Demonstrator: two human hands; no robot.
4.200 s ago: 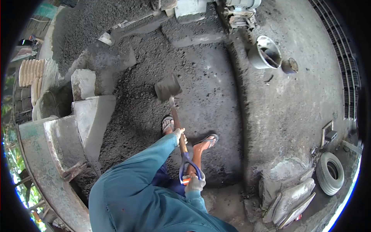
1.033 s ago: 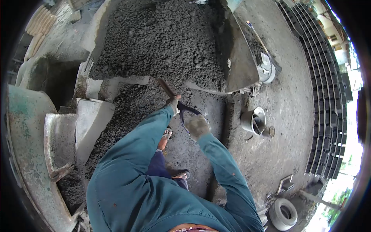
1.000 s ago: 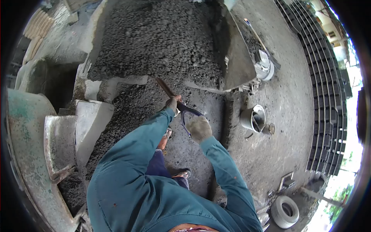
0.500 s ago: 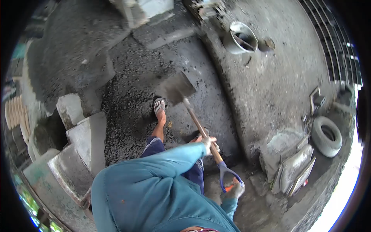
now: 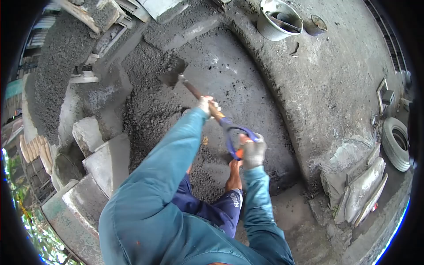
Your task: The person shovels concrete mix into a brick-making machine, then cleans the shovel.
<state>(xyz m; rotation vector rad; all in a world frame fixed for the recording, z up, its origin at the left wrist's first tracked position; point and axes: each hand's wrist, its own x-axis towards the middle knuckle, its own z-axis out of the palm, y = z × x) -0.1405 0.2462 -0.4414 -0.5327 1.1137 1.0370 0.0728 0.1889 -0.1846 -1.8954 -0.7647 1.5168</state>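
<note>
Both of my gloved hands hold a shovel (image 5: 191, 89). My left hand (image 5: 208, 106) wraps round the lower part of its wooden shaft. My right hand (image 5: 255, 151) is closed on the purple and orange D-shaped grip, nearer my body. The dark blade points away from me, at the edge of the dark grey gravelly mix (image 5: 145, 128) spread over the floor. Blur and similar colour hide how much lies on the blade. My legs, in dark blue shorts, are partly covered by my arms.
A bucket (image 5: 279, 22) with something inside stands beside a small can (image 5: 316, 25) on the raised concrete slab (image 5: 309, 97). At right are a tyre (image 5: 395, 143) and leaning slabs (image 5: 364, 190). Broken concrete blocks (image 5: 108, 161) line the left, with wooden boards (image 5: 81, 15) at upper left.
The shovel has swung forward and left, its blade reaching the gravelly mix. Both hands have moved forward with it, my right hand rising from low beside my body. The view has shifted too.
</note>
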